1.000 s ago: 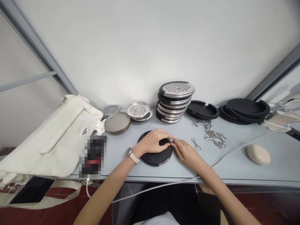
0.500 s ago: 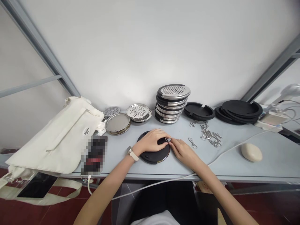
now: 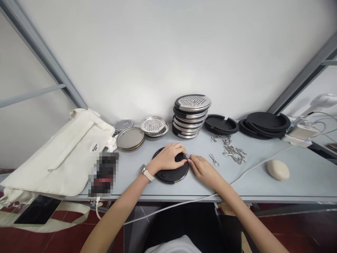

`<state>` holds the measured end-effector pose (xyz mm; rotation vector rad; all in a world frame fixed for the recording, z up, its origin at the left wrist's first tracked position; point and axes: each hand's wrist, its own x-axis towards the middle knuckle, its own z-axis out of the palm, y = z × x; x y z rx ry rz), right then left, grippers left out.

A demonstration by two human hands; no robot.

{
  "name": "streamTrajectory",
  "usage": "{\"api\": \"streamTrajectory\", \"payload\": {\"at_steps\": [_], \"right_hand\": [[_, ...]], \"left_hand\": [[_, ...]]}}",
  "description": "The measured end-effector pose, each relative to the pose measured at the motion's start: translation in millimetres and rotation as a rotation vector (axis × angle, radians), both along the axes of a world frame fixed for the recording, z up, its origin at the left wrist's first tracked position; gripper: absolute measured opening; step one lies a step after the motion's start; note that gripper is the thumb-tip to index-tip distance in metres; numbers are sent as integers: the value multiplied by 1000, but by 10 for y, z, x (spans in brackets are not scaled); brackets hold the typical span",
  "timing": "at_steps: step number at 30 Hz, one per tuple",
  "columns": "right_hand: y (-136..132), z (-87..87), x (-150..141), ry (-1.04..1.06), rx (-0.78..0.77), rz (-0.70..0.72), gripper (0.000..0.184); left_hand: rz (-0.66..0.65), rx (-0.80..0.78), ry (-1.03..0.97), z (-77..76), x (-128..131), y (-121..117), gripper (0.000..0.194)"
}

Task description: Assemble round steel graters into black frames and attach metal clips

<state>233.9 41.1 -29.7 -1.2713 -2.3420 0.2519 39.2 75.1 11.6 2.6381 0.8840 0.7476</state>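
Note:
A black round disc (image 3: 172, 175) lies on the table in front of me, with a strip of shiny rim at its lower right. My left hand (image 3: 168, 158), wearing a watch, rests over it and is closed at the disc's right edge, thumb and fingers curled inward. At that edge a small metal snap clip (image 3: 185, 156) shows between the two hands. My right hand (image 3: 201, 167) pinches the clip from the right, its fingertips pressed together. Part of the clip is hidden by the fingers. One loose metal clip (image 3: 214, 160) lies to the right of my right hand.
Behind stand a stack of perforated metal discs in black holders (image 3: 191, 117), flat metal discs (image 3: 130, 137) and black holders (image 3: 268, 123). Several metal clips (image 3: 234, 153) lie in a pile. A white cable (image 3: 252, 170) crosses near a cream mouse-like object (image 3: 278, 169). A white bag (image 3: 58, 154) is left.
The view has shifted slightly, so everything sits a little further left. Both hands stay at the disc's right edge with the clip; their grip looks almost the same.

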Motion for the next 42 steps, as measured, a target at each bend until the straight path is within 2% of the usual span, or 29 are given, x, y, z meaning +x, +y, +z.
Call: {"api": "streamTrajectory", "payload": {"at_steps": [7, 13, 42], "right_hand": [[7, -7, 2, 17, -8, 6, 23], [-13, 20, 11, 39, -24, 26, 20], [-19, 27, 7, 44, -16, 29, 24]], "left_hand": [[-39, -68, -79, -40, -7, 39, 11], [-45, -96, -83, -28, -8, 34, 13], [-31, -87, -17, 28, 6, -11, 15]]}}
